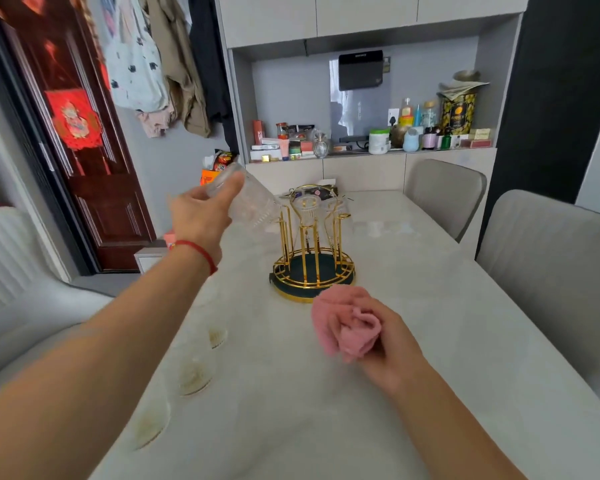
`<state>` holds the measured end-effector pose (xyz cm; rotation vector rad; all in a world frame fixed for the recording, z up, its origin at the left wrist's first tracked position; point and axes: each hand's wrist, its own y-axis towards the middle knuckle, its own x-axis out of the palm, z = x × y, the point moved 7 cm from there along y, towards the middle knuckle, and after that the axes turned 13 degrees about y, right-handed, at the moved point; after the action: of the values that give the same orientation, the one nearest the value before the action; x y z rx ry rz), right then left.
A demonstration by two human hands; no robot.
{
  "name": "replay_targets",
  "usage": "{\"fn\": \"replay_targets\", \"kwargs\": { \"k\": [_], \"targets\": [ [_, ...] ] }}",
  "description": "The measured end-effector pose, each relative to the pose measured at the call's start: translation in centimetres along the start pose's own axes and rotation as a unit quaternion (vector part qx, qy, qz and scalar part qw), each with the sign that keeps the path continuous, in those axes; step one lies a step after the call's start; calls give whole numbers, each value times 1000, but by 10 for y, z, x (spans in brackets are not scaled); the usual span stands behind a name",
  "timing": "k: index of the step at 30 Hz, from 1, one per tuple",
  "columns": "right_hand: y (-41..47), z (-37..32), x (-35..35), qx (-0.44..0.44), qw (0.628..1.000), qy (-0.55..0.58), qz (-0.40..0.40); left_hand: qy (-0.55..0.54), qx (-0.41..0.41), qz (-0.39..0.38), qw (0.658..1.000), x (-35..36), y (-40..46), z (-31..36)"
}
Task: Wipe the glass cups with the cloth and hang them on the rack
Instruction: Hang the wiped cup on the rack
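The left hand (201,211) is wrapped round a glass cup (246,199), tipped mouth-down toward a prong of the gold rack (312,244), so this one looks wiped and about to be hung. The right hand (385,337) is closed on the bunched pink cloth (340,320) just in front of the rack's base. At least one cup already hangs there, while three more cups (194,368) wait on the table (430,306) under the left forearm.
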<state>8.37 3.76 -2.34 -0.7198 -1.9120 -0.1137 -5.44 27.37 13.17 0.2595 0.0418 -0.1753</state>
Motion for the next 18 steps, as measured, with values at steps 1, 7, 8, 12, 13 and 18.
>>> {"fn": "replay_targets", "kwargs": {
  "k": [1, 7, 8, 12, 13, 18],
  "targets": [
    [2, 3, -3, 3, 1000, 23, -2, 4, 1, 1, 1000, 1, 12, 6],
    [15, 7, -18, 37, 997, 66, -7, 74, 12, 32, 997, 32, 77, 16],
    [16, 7, -16, 42, 997, 68, -11, 81, 4, 34, 996, 39, 85, 14],
    [22, 4, -19, 29, 999, 30, -19, 131, 1, 16, 991, 67, 115, 0],
    [22, 5, -21, 28, 999, 19, -19, 146, 1, 7, 989, 74, 117, -4],
    [26, -1, -28, -17, 999, -43, -1, 211, -12, -17, 977, 100, 120, -23]
  ]
}}
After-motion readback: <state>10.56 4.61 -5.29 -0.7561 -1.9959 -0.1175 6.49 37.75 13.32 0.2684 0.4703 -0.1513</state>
